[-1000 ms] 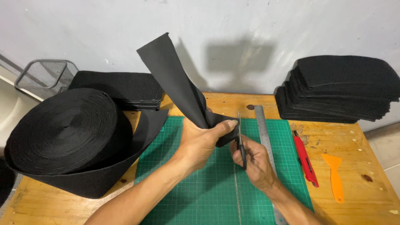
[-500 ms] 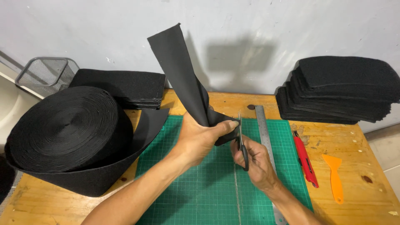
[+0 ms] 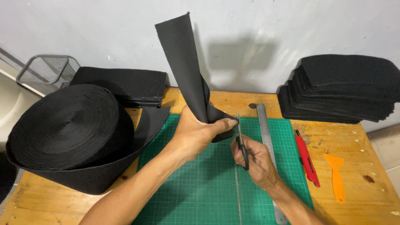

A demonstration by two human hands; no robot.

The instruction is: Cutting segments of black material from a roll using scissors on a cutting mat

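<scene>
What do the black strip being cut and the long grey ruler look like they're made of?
The black strip: probably felt or a similar dense fabric, matte and stiff enough to stand up from the left hand. The ruler: likely steel, judging by its dull grey sheen.

Black fabric strip (image 3: 183,66) and black wound fabric roll (image 3: 66,125) — green gridded cutting mat (image 3: 196,183) — yellow-brown wooden counter (image 3: 362,187), red utility knife (image 3: 306,156), orange plastic scraper (image 3: 335,177).
</scene>
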